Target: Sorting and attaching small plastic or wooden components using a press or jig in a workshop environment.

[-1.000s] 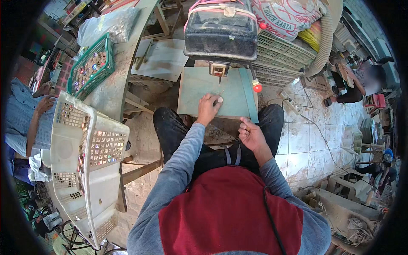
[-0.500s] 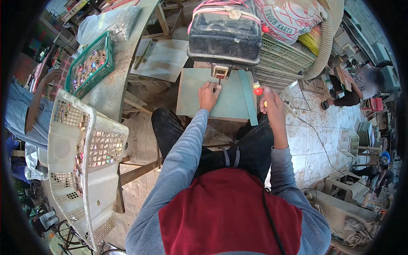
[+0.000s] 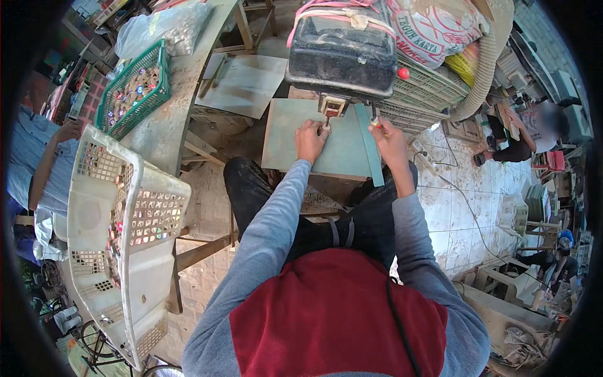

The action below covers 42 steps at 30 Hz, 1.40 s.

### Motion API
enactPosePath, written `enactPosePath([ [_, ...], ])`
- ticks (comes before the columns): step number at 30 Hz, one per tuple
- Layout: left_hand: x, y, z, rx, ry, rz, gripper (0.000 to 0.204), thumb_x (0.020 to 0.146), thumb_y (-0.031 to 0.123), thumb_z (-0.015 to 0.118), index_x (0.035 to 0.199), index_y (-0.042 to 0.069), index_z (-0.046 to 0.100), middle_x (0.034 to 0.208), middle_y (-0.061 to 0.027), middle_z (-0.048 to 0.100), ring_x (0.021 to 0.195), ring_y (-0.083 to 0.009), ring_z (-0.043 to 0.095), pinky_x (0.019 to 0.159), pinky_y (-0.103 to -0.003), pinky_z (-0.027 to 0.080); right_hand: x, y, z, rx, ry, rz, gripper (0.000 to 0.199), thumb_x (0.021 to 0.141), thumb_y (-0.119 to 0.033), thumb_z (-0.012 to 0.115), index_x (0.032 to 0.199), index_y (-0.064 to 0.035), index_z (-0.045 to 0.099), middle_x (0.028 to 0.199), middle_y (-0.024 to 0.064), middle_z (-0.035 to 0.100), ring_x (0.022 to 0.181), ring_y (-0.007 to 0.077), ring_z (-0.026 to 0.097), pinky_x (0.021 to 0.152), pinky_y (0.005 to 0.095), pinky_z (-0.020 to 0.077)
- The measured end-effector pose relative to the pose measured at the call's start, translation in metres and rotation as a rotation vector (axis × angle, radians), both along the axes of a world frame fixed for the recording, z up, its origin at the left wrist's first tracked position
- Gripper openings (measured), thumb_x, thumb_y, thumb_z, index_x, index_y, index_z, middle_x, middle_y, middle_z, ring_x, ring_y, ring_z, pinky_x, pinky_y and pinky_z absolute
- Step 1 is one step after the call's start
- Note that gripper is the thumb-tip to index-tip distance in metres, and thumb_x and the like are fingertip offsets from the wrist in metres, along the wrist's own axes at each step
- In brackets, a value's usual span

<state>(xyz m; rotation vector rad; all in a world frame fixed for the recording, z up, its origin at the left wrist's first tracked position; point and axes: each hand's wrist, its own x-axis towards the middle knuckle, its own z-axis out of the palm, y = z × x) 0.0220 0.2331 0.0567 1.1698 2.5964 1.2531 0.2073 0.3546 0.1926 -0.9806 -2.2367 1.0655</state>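
Green work plate [image 3: 295, 141]: lies under both hands, below the black machine [image 3: 342, 53].
Left hand [image 3: 311, 139]: fingers curled at the machine's small front part [image 3: 331, 108], pinching something too small to name.
Right hand [image 3: 389, 138]: beside the plate's right edge; grip cannot be told.
Nearer: left hand.

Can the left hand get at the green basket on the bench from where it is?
Probably, with a sideways stretch: the left hand rests on the green work plate, and nothing visible stands between it and the green basket.

Upper centre: black machine [image 3: 342, 47] over green plate [image 3: 339, 147]; left hand [image 3: 311, 139] and right hand [image 3: 391, 135] resting there. Left: white basket [image 3: 110, 232], green basket [image 3: 132, 88].
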Motion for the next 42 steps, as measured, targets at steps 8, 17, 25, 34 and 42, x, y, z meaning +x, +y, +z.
enactPosePath([
  [8,-0.001,0.0,0.004,-0.019,-0.042,-0.005,0.028,0.081,0.031,0.075,0.1,0.01,0.075,0.097,-0.0083,0.067,0.095,-0.0262,0.063,0.084,-0.041,0.043,-0.02,0.031,-0.025,0.149,-0.01,-0.061,0.042,0.088,-0.029,0.069,0.124,-0.0086,0.065,0.081,0.021,0.067,0.075,0.0352,0.067,0.069,0.0408,0.0505],
  [17,0.0,-0.001,0.004,0.006,-0.038,-0.011,0.028,0.083,0.032,0.074,0.1,0.01,0.075,0.097,-0.0096,0.067,0.096,-0.0274,0.063,0.084,-0.041,0.042,-0.029,0.044,-0.03,0.12,-0.007,-0.056,0.049,0.086,-0.032,0.07,0.129,-0.0084,0.063,0.084,0.0201,0.068,0.08,0.0347,0.068,0.073,0.0405,0.0512],
  [25,0.0,-0.001,0.004,0.043,-0.038,-0.014,0.027,0.08,0.028,0.076,0.099,0.009,0.075,0.096,-0.0092,0.066,0.097,-0.0266,0.062,0.085,-0.041,0.042,-0.044,0.066,-0.032,0.127,-0.202,-0.134,0.038,0.089,-0.031,0.067,0.117,-0.0065,0.067,0.093,0.0217,0.071,0.088,0.0361,0.069,0.075,0.0421,0.0517],
  [34,-0.002,0.0,0.004,0.018,0.016,-0.012,0.029,0.08,0.029,0.078,0.096,0.005,0.073,0.09,-0.0094,0.065,0.088,-0.0283,0.063,0.08,-0.041,0.045,-0.062,0.082,-0.03,0.431,-0.145,-0.153,0.037,0.093,-0.034,0.061,0.128,-0.0252,0.065,0.086,0.0206,0.07,0.082,0.0395,0.068,0.07,0.0492,0.0525],
  [42,-0.002,0.001,0.001,0.043,0.008,-0.015,0.029,0.081,0.03,0.076,0.095,0.006,0.073,0.088,-0.0087,0.064,0.086,-0.0276,0.062,0.079,-0.041,0.044,-0.082,0.104,-0.023,0.629,0.201,-0.173,0.037,0.095,-0.028,0.059,0.132,-0.0253,0.061,0.078,0.0209,0.068,0.071,0.0391,0.068,0.062,0.0485,0.0525],
])
